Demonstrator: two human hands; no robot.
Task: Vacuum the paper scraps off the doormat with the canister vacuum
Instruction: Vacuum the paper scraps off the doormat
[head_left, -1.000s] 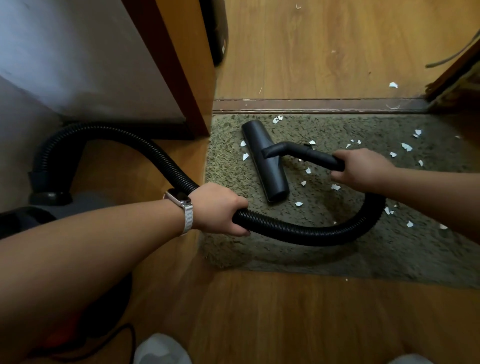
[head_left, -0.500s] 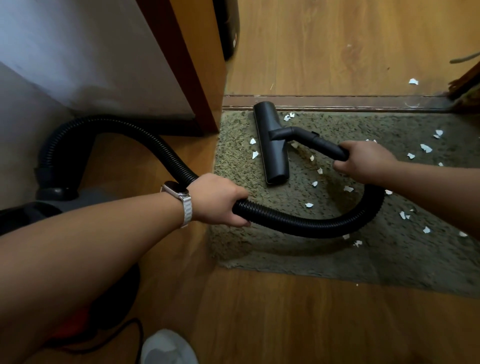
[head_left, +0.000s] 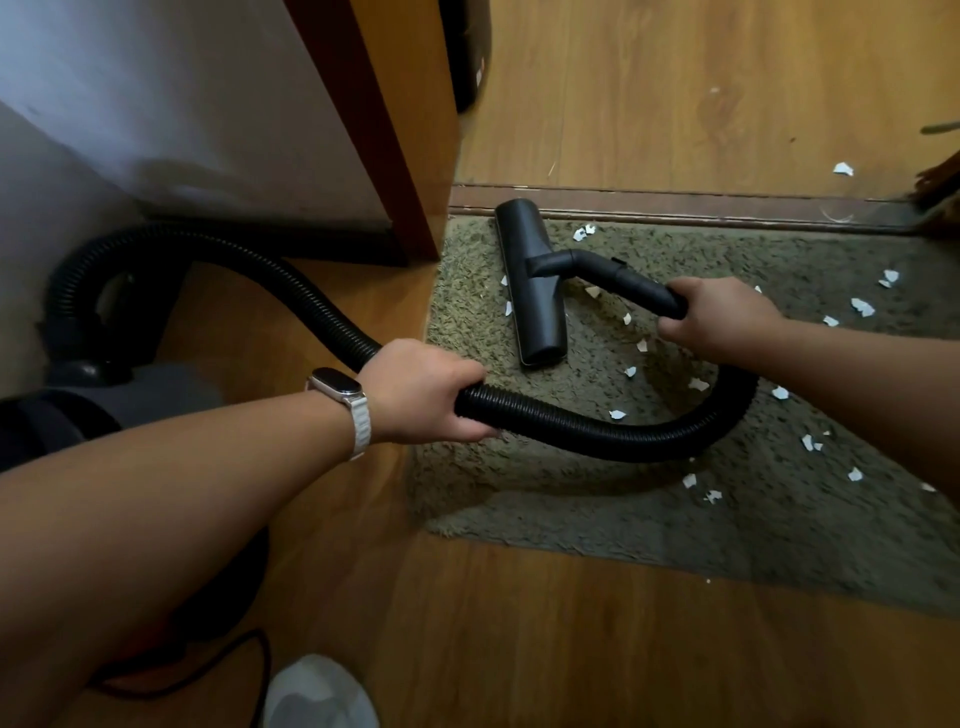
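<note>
A shaggy olive doormat (head_left: 649, 519) lies on the wood floor, strewn with several white paper scraps (head_left: 862, 306). The black floor nozzle (head_left: 535, 312) rests flat on the mat's left part, its far end against the door threshold. My right hand (head_left: 722, 317) grips the black handle tube just behind the nozzle. My left hand (head_left: 426, 389) grips the ribbed black hose (head_left: 597, 431), which loops under my right forearm and runs back left to the canister vacuum (head_left: 119, 395), mostly hidden by my left arm.
A brown door frame post (head_left: 384, 130) and a white wall stand left of the mat. A dark threshold strip (head_left: 701, 205) borders the mat's far edge, with wood floor and one scrap beyond. A power cord (head_left: 249, 670) and a pale shoe toe (head_left: 317, 696) lie near me.
The nozzle has slid away from me across the mat's left part, up to the threshold. Both hands keep their grips on handle and hose.
</note>
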